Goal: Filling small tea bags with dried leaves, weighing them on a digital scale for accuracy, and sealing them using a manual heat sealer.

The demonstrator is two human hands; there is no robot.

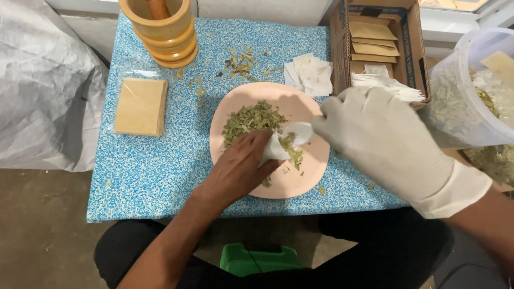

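Observation:
A pink plate lies on the blue speckled table, with a heap of crushed green leaves on its left half. My bare left hand rests on the plate and pinches a small white filter bag held open at the top. My right hand, in a white glove, holds a white spoon whose bowl sits at the bag's mouth, with leaf bits beside it.
A wooden mortar with pestle stands at the back left. A stack of tan packets lies left of the plate. White bags are piled behind it, next to a cardboard box of envelopes. A clear tub of leaves sits at the right.

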